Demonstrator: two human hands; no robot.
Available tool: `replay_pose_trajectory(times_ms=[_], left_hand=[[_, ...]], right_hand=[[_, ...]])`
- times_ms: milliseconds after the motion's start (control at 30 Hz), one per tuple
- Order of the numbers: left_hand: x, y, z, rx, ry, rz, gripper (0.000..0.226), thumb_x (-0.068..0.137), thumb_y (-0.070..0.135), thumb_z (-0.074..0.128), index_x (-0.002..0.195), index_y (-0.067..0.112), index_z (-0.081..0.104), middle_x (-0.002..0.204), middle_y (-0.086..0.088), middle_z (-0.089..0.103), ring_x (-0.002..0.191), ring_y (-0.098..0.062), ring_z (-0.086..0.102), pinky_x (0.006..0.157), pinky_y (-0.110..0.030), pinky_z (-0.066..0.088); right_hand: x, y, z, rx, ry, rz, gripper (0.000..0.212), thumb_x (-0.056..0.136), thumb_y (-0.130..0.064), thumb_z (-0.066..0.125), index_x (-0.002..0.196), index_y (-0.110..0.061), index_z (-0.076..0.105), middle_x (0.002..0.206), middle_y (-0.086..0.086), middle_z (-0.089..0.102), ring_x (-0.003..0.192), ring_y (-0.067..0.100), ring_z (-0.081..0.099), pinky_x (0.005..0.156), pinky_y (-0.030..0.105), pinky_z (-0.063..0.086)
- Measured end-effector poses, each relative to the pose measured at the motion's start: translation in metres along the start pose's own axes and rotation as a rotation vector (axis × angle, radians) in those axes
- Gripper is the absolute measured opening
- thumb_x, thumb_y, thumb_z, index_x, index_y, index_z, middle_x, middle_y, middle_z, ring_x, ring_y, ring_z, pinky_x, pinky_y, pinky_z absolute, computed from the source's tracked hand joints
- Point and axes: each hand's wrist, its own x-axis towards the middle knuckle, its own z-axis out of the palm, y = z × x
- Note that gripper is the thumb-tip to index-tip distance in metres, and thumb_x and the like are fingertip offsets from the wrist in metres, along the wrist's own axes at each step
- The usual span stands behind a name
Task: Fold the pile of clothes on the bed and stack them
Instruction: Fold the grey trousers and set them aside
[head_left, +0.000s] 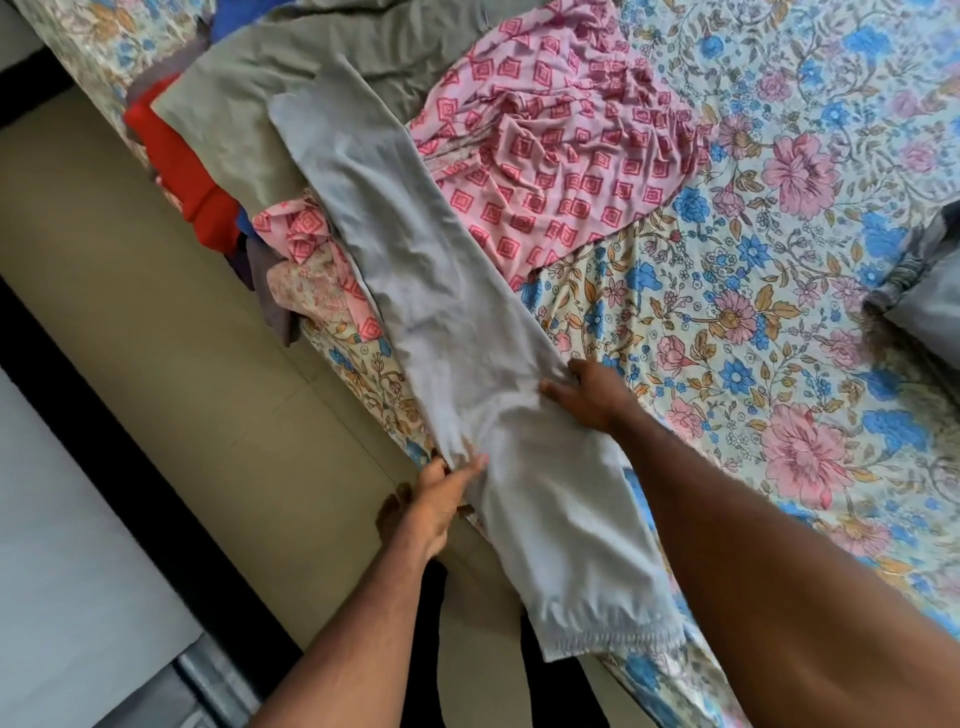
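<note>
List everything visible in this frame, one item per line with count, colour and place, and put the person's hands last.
Light grey trousers with elastic waistband: one, pale grey, laid lengthwise along the bed's edge, waistband nearest the camera.
Pink diamond-print garment: one, pink with red diamonds, crumpled beside the trousers.
Olive-grey cloth: one, dull olive, under the trousers' far end.
Red garment: one, red, at the bed's edge in the pile.
Floral bedsheet: one, cream with blue and pink flowers, covering the bed.
Grey bundle: one, grey, at the frame's right edge.
Beige floor: beside the bed.
Left hand: pinches the trousers' near edge.
Right hand: grips the trousers' opposite edge.
</note>
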Motion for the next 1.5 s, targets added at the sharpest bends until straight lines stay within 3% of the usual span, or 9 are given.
replay_pose_trajectory(times_ms=[200,400,567,767,867,1033,1167,1333,1500], left_hand=[[-0.025,-0.017,0.038,-0.021,0.369,0.082,0.028,0.095,0.038,0.067,0.103,0.012,0.066,0.090,-0.003,0.070,0.077,-0.015,0.064,0.056,-0.023,0.047],[-0.044,-0.080,0.036,-0.008,0.206,-0.045,0.046,0.080,0.033,0.084,0.118,0.014,0.064,0.108,-0.003,0.073,0.091,-0.017,0.069,0.064,-0.028,0.052],[-0.055,-0.152,0.052,0.087,0.151,-0.224,0.068,0.077,0.037,0.087,0.133,0.021,0.052,0.126,0.001,0.065,0.109,-0.021,0.061,0.077,-0.037,0.051],[-0.067,-0.183,0.082,-0.051,0.142,-0.142,0.045,0.083,0.021,0.083,0.114,0.021,0.051,0.106,0.005,0.067,0.087,-0.009,0.062,0.066,-0.028,0.049],[-0.072,-0.198,0.084,-0.035,0.152,-0.138,0.052,0.073,0.024,0.090,0.113,0.008,0.061,0.097,-0.002,0.074,0.086,-0.019,0.072,0.080,-0.038,0.060],[-0.091,-0.204,0.084,0.030,0.176,-0.064,0.061,0.071,0.048,0.088,0.105,0.010,0.055,0.103,-0.002,0.067,0.100,-0.021,0.063,0.091,-0.037,0.053],[-0.116,-0.208,0.107,-0.063,0.096,0.026,0.051,0.074,0.025,0.089,0.114,0.003,0.065,0.100,-0.010,0.076,0.086,-0.020,0.072,0.064,-0.030,0.058],[-0.129,-0.212,0.156,-0.095,0.075,0.071,0.085,0.039,0.047,0.097,0.108,0.007,0.069,0.099,-0.012,0.077,0.090,-0.032,0.075,0.075,-0.051,0.062],[-0.130,-0.220,0.213,-0.057,-0.031,0.030,0.063,0.068,0.026,0.092,0.115,-0.001,0.060,0.102,-0.020,0.073,0.075,-0.036,0.076,0.057,-0.039,0.063]], right_hand=[[-0.038,0.036,-0.003,-0.061,-0.189,-0.039,0.085,0.082,-0.046,0.082,0.150,-0.013,0.043,0.147,0.013,0.052,0.128,0.031,0.055,0.109,0.040,0.044],[-0.064,0.068,0.014,0.030,-0.072,-0.109,0.090,0.078,-0.048,0.085,0.149,-0.015,0.041,0.139,0.013,0.059,0.102,0.021,0.065,0.083,0.015,0.049],[-0.108,0.103,0.052,0.083,0.053,-0.081,0.104,0.057,-0.069,0.087,0.134,-0.025,0.033,0.134,0.009,0.063,0.105,0.030,0.069,0.089,0.052,0.058],[-0.154,0.161,0.097,-0.155,0.092,-0.056,0.085,0.069,-0.095,0.048,0.112,-0.022,0.050,0.107,0.000,0.065,0.093,0.021,0.063,0.078,0.040,0.055],[-0.175,0.181,0.118,-0.194,0.193,-0.010,0.090,0.076,-0.098,0.021,0.108,-0.021,0.056,0.100,0.000,0.062,0.089,0.019,0.060,0.080,0.041,0.057],[-0.202,0.195,0.137,0.215,0.224,-0.026,0.074,0.077,-0.089,0.044,0.100,-0.020,0.060,0.095,-0.001,0.062,0.083,0.018,0.064,0.073,0.044,0.061],[-0.209,0.198,0.113,0.409,0.275,-0.046,0.036,0.094,-0.047,0.066,0.104,-0.013,0.057,0.088,0.000,0.064,0.068,0.015,0.064,0.049,0.016,0.050],[-0.198,0.229,0.066,0.381,0.376,-0.105,0.037,0.090,-0.044,0.074,0.111,-0.021,0.055,0.088,-0.006,0.064,0.068,0.015,0.068,0.055,0.038,0.061],[-0.180,0.279,0.033,0.224,0.430,-0.016,0.045,0.088,-0.055,0.072,0.113,-0.020,0.059,0.089,0.001,0.068,0.072,0.021,0.069,0.064,0.046,0.062]])
